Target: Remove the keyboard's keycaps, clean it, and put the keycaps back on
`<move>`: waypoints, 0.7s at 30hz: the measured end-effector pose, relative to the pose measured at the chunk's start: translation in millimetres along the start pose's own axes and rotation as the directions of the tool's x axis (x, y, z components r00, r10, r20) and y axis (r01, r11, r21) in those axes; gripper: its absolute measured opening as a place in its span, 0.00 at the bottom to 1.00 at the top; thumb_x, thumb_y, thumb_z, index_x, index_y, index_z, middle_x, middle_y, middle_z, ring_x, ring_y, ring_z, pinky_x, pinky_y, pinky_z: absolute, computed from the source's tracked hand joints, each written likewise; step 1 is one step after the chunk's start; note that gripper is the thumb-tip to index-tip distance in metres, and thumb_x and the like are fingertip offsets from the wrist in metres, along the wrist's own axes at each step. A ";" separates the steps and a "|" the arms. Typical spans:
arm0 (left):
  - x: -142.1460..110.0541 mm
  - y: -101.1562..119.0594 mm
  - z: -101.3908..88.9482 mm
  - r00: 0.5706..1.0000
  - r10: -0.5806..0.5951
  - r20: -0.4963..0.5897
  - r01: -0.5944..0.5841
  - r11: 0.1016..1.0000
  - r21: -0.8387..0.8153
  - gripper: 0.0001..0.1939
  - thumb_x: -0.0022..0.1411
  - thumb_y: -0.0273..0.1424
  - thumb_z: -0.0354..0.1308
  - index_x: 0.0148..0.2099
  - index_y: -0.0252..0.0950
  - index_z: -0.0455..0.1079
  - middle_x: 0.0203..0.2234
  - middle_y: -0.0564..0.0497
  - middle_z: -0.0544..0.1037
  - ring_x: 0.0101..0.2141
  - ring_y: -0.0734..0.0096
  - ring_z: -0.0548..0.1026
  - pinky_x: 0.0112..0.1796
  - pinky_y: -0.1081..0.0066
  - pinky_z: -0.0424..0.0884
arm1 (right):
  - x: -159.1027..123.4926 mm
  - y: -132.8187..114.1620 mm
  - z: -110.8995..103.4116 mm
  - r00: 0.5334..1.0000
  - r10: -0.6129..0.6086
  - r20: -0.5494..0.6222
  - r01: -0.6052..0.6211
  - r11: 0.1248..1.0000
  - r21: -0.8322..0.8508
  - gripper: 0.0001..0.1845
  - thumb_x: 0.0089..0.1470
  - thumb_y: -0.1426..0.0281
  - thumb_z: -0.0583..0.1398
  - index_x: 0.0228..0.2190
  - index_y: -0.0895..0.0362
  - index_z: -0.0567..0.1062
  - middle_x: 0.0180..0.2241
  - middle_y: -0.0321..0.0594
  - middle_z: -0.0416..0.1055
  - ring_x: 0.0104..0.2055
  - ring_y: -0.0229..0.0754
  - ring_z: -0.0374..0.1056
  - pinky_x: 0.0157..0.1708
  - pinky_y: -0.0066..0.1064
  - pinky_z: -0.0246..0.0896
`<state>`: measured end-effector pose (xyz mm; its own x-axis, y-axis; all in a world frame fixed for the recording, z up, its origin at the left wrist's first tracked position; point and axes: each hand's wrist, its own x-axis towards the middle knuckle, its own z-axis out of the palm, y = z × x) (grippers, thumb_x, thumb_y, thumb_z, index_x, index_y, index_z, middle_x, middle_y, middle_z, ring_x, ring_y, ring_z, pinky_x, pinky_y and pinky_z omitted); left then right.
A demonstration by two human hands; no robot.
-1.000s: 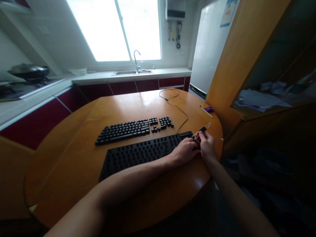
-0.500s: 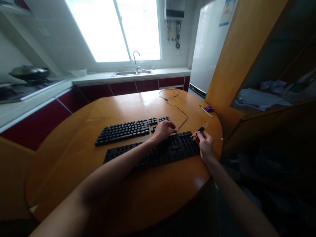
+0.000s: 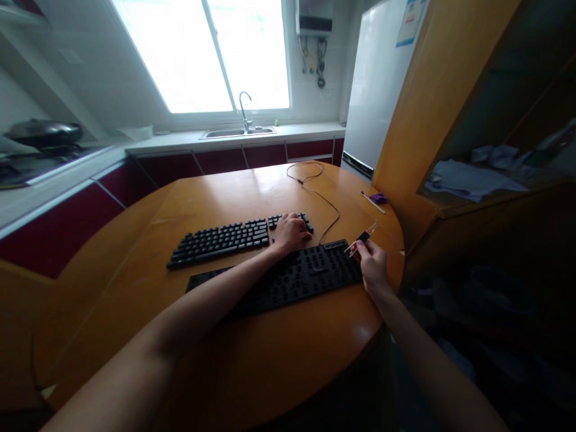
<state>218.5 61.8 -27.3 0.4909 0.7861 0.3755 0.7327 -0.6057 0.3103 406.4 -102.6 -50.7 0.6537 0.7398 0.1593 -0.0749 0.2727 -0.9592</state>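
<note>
A black keyboard base (image 3: 310,279) with its keycaps taken off lies near the table's front edge. Behind it, loose black keycaps (image 3: 220,240) are laid out in keyboard order. My left hand (image 3: 290,232) is over the right-hand block of keycaps, fingers bent and closed downward; whatever is between the fingertips is hidden. Its forearm crosses over the keyboard base. Just above the base's right end, my right hand (image 3: 371,261) pinches a keycap puller (image 3: 363,237) with a black handle and thin wire prongs at both ends.
A cable (image 3: 330,207) runs from the base to the far side of the round wooden table (image 3: 216,198). A thin white stick (image 3: 373,203) and a purple cloth (image 3: 378,198) lie at the right edge. Beyond stand a sink counter (image 3: 180,141) and a fridge (image 3: 375,84).
My left hand has moved left and away from me, from the keyboard base's back edge onto the right-hand keycaps. My right hand still holds the puller in nearly the same place.
</note>
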 end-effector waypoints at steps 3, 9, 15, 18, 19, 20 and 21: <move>-0.1 -1.2 -1.8 1.000 -0.011 -0.001 0.011 1.000 -0.007 0.10 0.52 0.41 0.72 0.33 0.42 0.80 0.38 0.48 0.78 0.46 0.56 0.70 0.47 0.62 0.66 | 0.2 0.8 -0.6 1.000 0.001 0.002 -0.001 1.000 -0.015 0.17 0.48 0.55 0.66 0.25 0.57 0.74 0.23 0.37 0.71 0.26 0.39 0.66 0.29 0.31 0.62; -1.4 -11.9 -18.3 0.999 0.050 0.001 -0.050 0.998 0.037 0.11 0.55 0.39 0.71 0.41 0.43 0.82 0.39 0.48 0.79 0.44 0.55 0.70 0.46 0.61 0.67 | 0.3 2.8 -1.2 1.000 0.004 0.013 -0.004 1.000 0.003 0.16 0.50 0.57 0.65 0.25 0.57 0.75 0.24 0.37 0.71 0.27 0.39 0.67 0.30 0.30 0.62; -2.8 -15.9 -21.9 0.993 0.097 0.064 -0.102 0.992 0.073 0.07 0.60 0.33 0.66 0.41 0.44 0.83 0.40 0.47 0.80 0.45 0.55 0.70 0.48 0.60 0.65 | -0.3 1.1 -0.6 1.000 0.014 0.004 -0.014 1.000 0.011 0.16 0.48 0.57 0.66 0.25 0.57 0.75 0.24 0.36 0.71 0.26 0.38 0.66 0.29 0.30 0.62; -3.6 -13.7 -18.6 0.992 0.109 0.066 -0.113 0.992 0.058 0.08 0.58 0.32 0.66 0.41 0.44 0.83 0.40 0.47 0.80 0.45 0.54 0.71 0.48 0.59 0.65 | -0.5 0.3 -0.7 1.000 0.008 0.007 -0.008 1.000 0.009 0.16 0.49 0.57 0.66 0.25 0.57 0.75 0.24 0.36 0.71 0.27 0.38 0.66 0.29 0.30 0.62; -4.0 -12.9 -17.8 0.991 0.114 0.067 -0.118 0.992 0.050 0.08 0.58 0.32 0.66 0.41 0.44 0.83 0.40 0.47 0.80 0.45 0.54 0.71 0.48 0.59 0.65 | -0.6 0.2 -0.8 1.000 0.006 0.009 -0.006 1.000 0.002 0.16 0.49 0.57 0.66 0.25 0.57 0.75 0.24 0.36 0.71 0.27 0.39 0.66 0.30 0.30 0.62; -4.3 -12.3 -17.4 0.990 0.120 0.068 -0.123 0.992 0.040 0.07 0.58 0.32 0.66 0.40 0.43 0.83 0.39 0.48 0.81 0.44 0.55 0.71 0.47 0.60 0.65 | -0.7 0.1 -0.9 1.000 0.005 0.012 -0.005 1.000 -0.007 0.16 0.49 0.56 0.66 0.25 0.57 0.75 0.24 0.36 0.71 0.27 0.39 0.66 0.30 0.31 0.62; -4.7 -11.7 -17.3 0.990 0.124 0.072 -0.127 0.992 0.029 0.07 0.58 0.31 0.66 0.39 0.43 0.83 0.38 0.48 0.81 0.44 0.56 0.71 0.47 0.60 0.65 | -0.8 0.0 -0.9 1.000 0.005 0.014 -0.004 1.000 -0.014 0.17 0.49 0.56 0.65 0.25 0.57 0.75 0.24 0.36 0.71 0.27 0.39 0.66 0.30 0.31 0.62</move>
<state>199.5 63.1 -17.6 0.6109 0.7115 0.3473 0.6780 -0.6966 0.2347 406.6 -103.7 -51.1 0.6425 0.7498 0.1583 -0.0671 0.2608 -0.9631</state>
